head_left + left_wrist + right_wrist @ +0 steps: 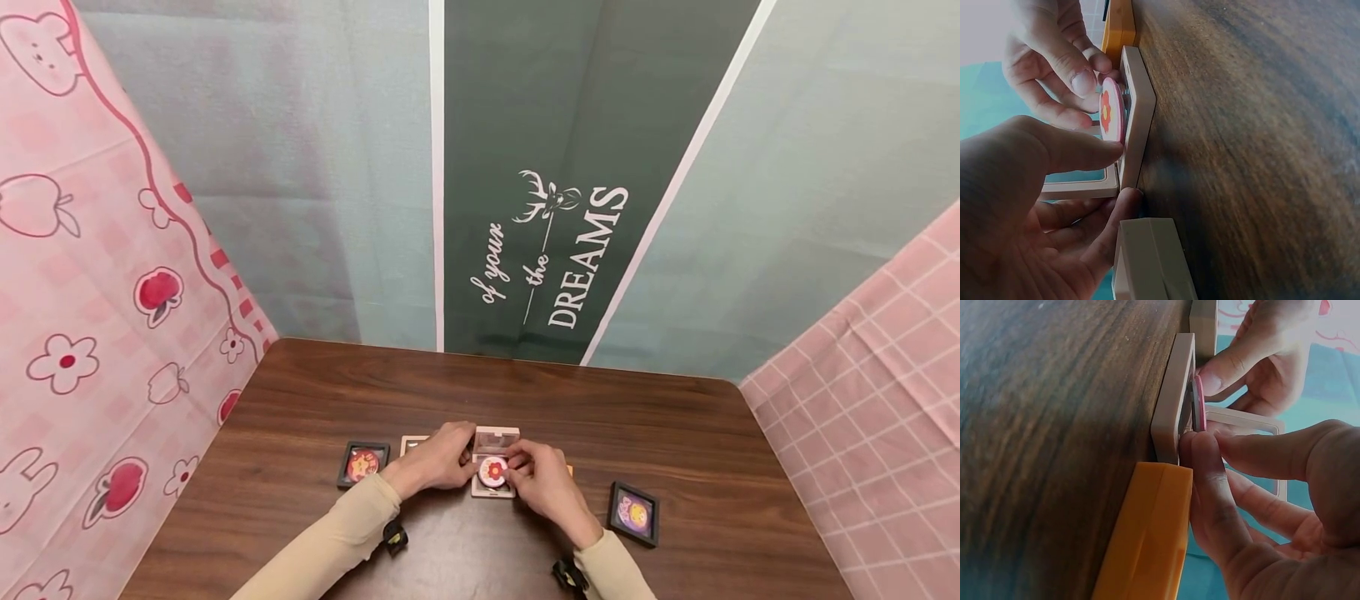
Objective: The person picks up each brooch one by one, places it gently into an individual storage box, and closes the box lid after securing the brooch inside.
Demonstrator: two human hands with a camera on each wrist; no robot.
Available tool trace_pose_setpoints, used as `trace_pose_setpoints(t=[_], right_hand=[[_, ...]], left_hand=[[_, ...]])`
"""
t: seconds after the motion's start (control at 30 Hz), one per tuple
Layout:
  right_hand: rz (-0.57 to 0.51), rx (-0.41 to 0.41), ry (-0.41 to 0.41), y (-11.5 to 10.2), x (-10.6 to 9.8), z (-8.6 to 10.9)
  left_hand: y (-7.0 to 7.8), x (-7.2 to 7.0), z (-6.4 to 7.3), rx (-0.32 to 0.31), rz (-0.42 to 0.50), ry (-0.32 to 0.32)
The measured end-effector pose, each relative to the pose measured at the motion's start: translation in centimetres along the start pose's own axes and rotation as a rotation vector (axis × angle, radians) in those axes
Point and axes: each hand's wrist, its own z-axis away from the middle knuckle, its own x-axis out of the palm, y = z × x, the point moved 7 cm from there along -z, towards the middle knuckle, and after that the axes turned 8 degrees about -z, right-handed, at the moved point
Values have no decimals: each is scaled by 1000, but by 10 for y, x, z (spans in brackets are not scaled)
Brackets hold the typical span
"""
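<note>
A pale pink hinged display case (pixel 492 495) lies on the table with its windowed lid (pixel 498 435) raised. Over its base is a round badge (pixel 491 471), white with a red flower and a pink rim. My right hand (pixel 546 482) pinches the badge's edge between thumb and fingers. On the other side, my left hand (pixel 441 457) grips the case's side. In the left wrist view, the left thumb (pixel 1085 153) touches the badge's rim, while a finger lies against the case's outer wall. The badge (pixel 1200 403) appears edge-on in the right wrist view.
Left of the hands lie a black frame (pixel 342 471) with a red badge and a beige frame (pixel 408 439), partly covered. An orange case (pixel 1147 531) stands beside the right hand. Farther right is a black frame (pixel 651 533) with a purple badge. Curtains border the wooden table (pixel 360 375).
</note>
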Motion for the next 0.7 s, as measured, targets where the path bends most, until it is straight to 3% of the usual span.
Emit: trace_pose_setpoints(t=[0.33, 0.7], right_hand=[[31, 1, 31, 2, -3, 3], [68, -8, 125, -2, -25, -2]], left_hand=[[0, 2, 2, 5, 2, 3], [-3, 9, 8, -57, 20, -50]])
